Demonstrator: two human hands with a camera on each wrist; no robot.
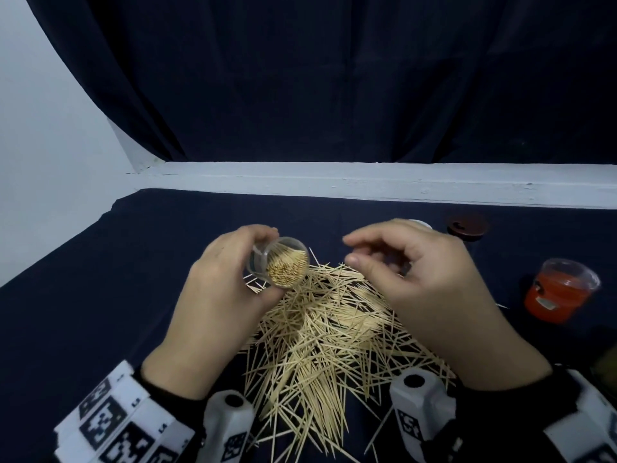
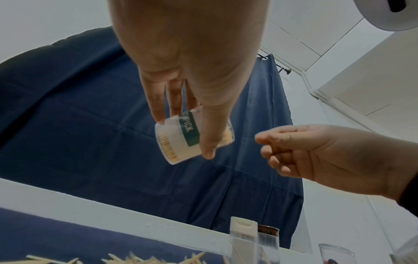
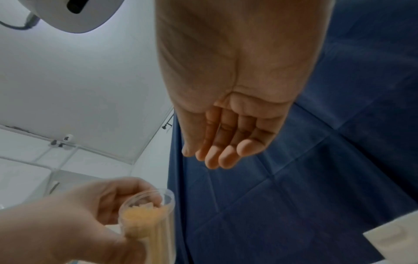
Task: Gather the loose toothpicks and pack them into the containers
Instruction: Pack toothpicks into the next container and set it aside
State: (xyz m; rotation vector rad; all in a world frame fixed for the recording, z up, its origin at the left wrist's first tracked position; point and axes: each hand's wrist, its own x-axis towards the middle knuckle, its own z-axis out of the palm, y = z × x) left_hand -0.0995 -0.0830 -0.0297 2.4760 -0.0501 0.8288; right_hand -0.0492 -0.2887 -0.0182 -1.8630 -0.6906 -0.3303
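Left hand point(image 1: 213, 295) held a clear container point(image 1: 280, 265) off the table, fingers and thumb wrapped round its wall. Container tilted, mouth turned toward the right hand, packed with toothpick ends. From the left wrist view a green label band showed on its side, lettering partly covered by the thumb.

Right hand point(image 1: 430, 279) hovered just beside the container's mouth, not touching it. Fingers loosely curled, thumb and forefinger apart, nothing seen between them; the right wrist view showed the palm bare.

Loose toothpicks point(image 1: 320, 332) lay in a broad tangled heap on the dark cloth point(image 1: 100, 279), below and between both hands, spreading back toward the wrists. A few strays sat out past the right wrist.

Beyond the right hand's knuckles: a dark brown lid point(image 1: 467, 227), flat on the cloth. Out to the right of the right hand, well apart: a clear cup with red contents point(image 1: 561, 290), upright. A pale object sat mostly hidden behind the right hand; could not tell what.

Dark curtain point(image 1: 334, 78) hung behind a white ledge point(image 1: 367, 182) at the far edge.
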